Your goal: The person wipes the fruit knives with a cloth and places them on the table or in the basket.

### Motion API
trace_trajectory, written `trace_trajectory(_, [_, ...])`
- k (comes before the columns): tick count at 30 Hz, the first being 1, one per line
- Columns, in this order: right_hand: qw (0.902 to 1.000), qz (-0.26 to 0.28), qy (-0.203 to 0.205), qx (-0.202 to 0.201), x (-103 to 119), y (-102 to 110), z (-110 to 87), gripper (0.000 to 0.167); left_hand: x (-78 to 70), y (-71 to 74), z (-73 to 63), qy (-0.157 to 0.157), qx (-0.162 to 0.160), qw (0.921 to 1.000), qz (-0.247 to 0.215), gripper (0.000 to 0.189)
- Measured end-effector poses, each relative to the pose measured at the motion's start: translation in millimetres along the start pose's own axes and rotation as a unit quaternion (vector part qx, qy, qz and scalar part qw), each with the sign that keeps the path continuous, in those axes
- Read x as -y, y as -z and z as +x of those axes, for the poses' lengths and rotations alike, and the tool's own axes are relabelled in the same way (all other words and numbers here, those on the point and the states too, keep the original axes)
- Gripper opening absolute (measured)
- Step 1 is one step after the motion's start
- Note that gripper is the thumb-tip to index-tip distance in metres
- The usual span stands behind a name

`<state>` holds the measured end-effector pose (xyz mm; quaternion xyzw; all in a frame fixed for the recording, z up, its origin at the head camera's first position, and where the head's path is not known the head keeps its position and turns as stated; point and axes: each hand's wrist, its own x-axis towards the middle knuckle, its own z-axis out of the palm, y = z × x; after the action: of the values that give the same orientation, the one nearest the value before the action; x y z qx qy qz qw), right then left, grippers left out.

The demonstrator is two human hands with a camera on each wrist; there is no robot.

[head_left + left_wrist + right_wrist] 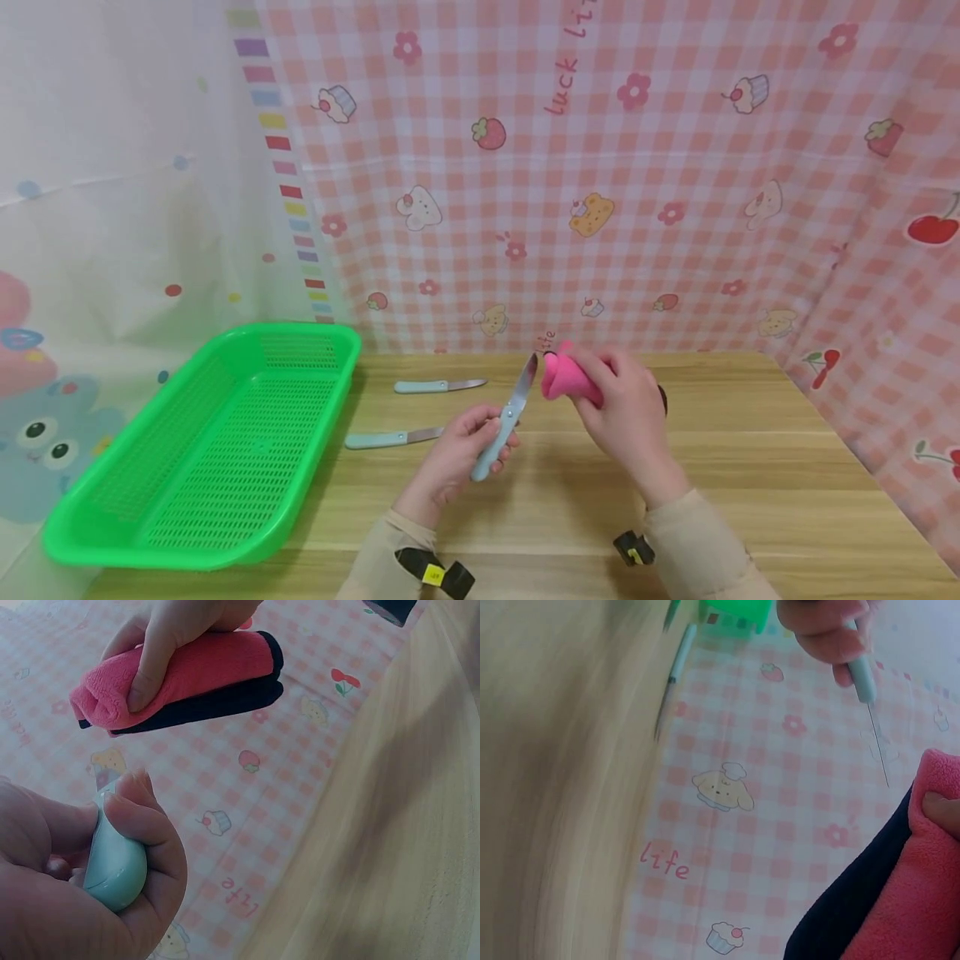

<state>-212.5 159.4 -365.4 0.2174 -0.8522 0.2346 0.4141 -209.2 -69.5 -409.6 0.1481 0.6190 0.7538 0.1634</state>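
My left hand (467,446) grips a small knife by its pale blue handle (120,859), the blade (526,379) tilted up and away. In my right hand (626,408) is a folded pink cloth (187,679) with a dark edge, pinched between thumb and fingers. The cloth is held just right of the blade tip; in the right wrist view a gap shows between the cloth and the knife blade (878,742). Two more pale blue knives lie on the table: a farther knife (423,387) and a nearer knife (378,439), whose tip is partly hidden behind my left hand.
A green plastic basket (288,500) with mesh walls stands at the left of the wooden table (757,467). Behind the table hangs a pink checked curtain (517,192), which also covers the right side. A white patterned sheet (112,217) hangs at the left.
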Motion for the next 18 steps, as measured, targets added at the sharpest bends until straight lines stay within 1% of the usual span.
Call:
trace_trajectory(6, [0.9993,0.001,0.038,0.009,7.6,-1.4,-7.7,0.044,0.6,1.1,-0.1,0.001,0.001,1.0000,0.001,0.026])
trace_trajectory(11, [0.9976,0.005,0.068,0.016,14.1,-5.0,-11.7,0.050,0.3,0.9,-0.2,0.003,0.001,1.0000,0.004,0.025])
trace_trajectory(13, [0.9966,0.010,0.080,0.015,16.2,-7.1,-12.7,0.052,0.0,0.1,-0.3,0.001,0.002,1.0000,0.006,0.024])
trace_trajectory(18, [0.9943,0.019,0.104,0.014,20.2,-13.6,-16.0,0.052,0.4,-2.7,0.0,-0.007,0.007,0.9999,0.011,0.025])
